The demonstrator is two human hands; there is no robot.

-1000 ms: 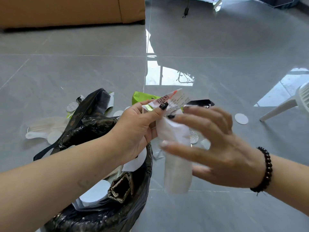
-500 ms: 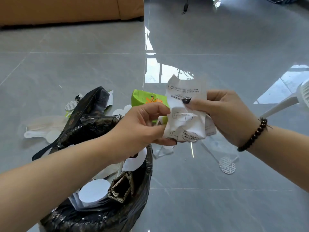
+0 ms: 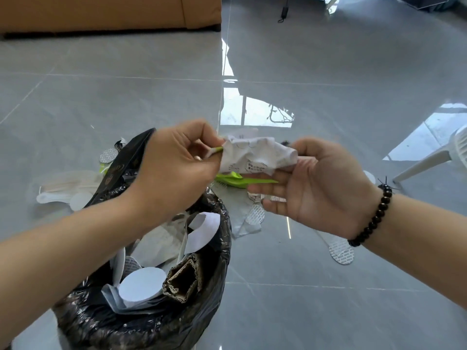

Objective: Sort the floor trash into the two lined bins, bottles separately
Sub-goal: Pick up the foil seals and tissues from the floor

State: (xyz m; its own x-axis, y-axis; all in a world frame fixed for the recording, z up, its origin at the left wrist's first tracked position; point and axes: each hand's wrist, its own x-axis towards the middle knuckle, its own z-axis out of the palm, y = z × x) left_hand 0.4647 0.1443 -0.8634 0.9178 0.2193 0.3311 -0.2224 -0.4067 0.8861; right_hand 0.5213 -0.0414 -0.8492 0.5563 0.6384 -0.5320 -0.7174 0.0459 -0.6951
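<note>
Head view: lined bin (image 3: pixel 222 238) below crumpled paper (image 3: pixel 255 157).

The floor (image 3: pixel 328 72) is glossy grey tile. The bin liner (image 3: pixel 151 327) is shiny, crinkled black plastic. The paper (image 3: pixel 255 157) is matt and crumpled. The cardboard (image 3: pixel 183 281) looks rough and corrugated.

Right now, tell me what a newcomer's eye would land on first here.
First, the crumpled white paper at centre frame, pinched between the left hand and the right hand. Below the left hand stands the black-lined bin, stuffed with paper discs and a cardboard piece. Behind the hands, green wrapper scraps lie on the glossy grey floor.
</note>
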